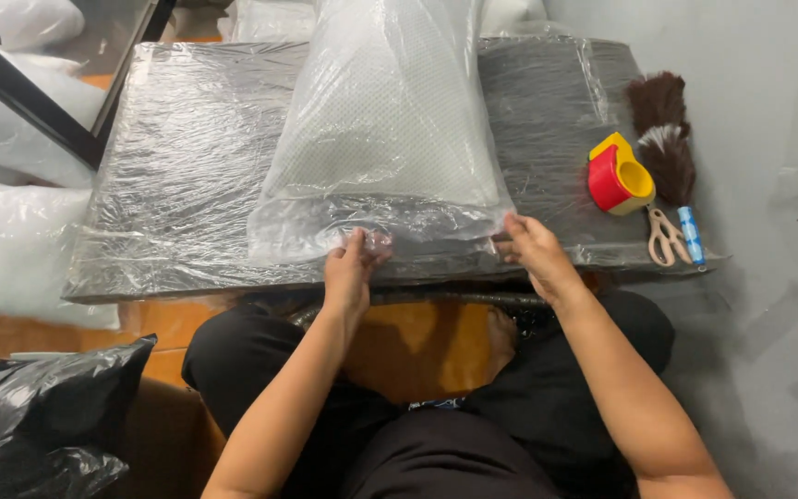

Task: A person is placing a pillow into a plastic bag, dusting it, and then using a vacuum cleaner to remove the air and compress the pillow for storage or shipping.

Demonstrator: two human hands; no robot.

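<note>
The left hand (348, 270) pinches the near open edge of the clear plastic bag (362, 226), fingers clamped on the film; the right hand (533, 249) grips the same edge at its far corner, fingers closed on it; the white mesh pillow (385, 120) already sits inside, beyond the fingertips, so the mouth appears unsealed; right of the fingers lie a red-and-yellow tape dispenser (619, 176), scissors (664, 237) and a brown duster (662, 129); no labels show.

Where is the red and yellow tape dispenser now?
In the head view, the tape dispenser lies on the board's right side, beside the feather duster, above the scissors.
</note>
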